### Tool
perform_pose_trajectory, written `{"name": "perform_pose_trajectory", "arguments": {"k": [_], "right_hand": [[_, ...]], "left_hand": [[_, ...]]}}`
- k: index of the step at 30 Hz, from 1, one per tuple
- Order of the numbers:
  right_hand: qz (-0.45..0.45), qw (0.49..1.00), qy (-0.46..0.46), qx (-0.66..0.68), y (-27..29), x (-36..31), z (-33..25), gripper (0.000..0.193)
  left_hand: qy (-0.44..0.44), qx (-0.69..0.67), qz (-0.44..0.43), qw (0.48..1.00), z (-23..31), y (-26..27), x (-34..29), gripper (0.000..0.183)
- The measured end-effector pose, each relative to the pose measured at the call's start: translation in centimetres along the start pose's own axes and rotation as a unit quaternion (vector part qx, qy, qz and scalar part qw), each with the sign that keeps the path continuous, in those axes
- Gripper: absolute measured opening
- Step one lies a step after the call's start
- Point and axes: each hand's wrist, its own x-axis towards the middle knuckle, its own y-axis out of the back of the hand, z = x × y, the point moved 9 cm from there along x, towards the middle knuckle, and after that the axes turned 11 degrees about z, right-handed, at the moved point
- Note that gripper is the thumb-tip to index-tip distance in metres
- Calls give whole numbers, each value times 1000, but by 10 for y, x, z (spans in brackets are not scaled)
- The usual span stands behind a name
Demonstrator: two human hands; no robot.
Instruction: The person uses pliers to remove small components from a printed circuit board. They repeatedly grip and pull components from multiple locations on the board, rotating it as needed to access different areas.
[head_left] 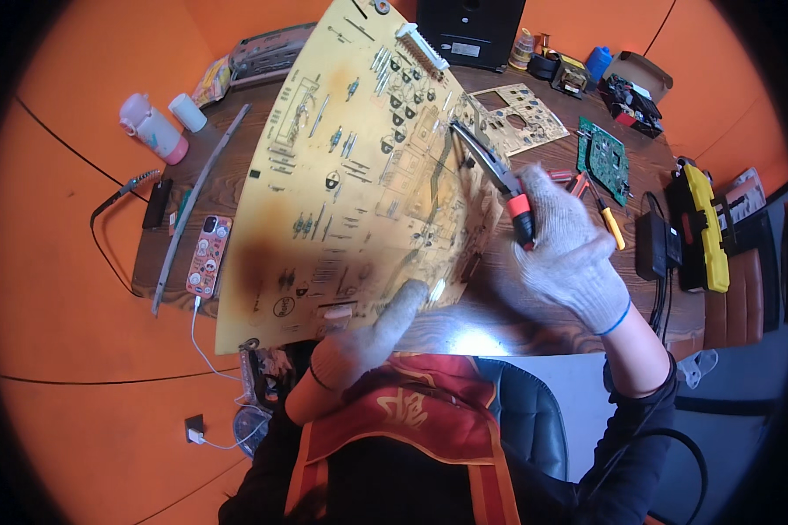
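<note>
A large tan circuit board point(324, 201) stands tilted before me, with brown scorch-like patches, small components and a white connector at its top edge. My left hand point(363, 341), in a pale knit glove, grips the board's near edge, thumb lying over its face. My right hand point(569, 249), gloved too, is closed around the red and black handles of long-nose pliers point(490, 162). The tips of the pliers are at the upper right part of the board; whether they pinch a component cannot be made out. The fingers behind the board are hidden.
Behind the board lie a smaller tan board point(534, 131) and a green circuit board point(602, 162). A yellow-handled screwdriver point(611, 227), a black adapter point(657, 247) and a yellow toolbox point(712, 236) are at right. A phone point(207, 258), metal strip point(197, 206) and pink bottle point(155, 131) are at left.
</note>
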Motion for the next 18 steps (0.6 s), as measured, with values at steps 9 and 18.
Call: {"name": "perform_pose_trajectory", "arguments": {"k": [9, 18], "right_hand": [[-330, 472, -222, 787, -65, -63, -48, 33], [-241, 107, -145, 954, -65, -100, -26, 31]], "left_hand": [[72, -308, 77, 946, -42, -29, -8, 39], [7, 138, 181, 974, -81, 1, -28, 33]]}}
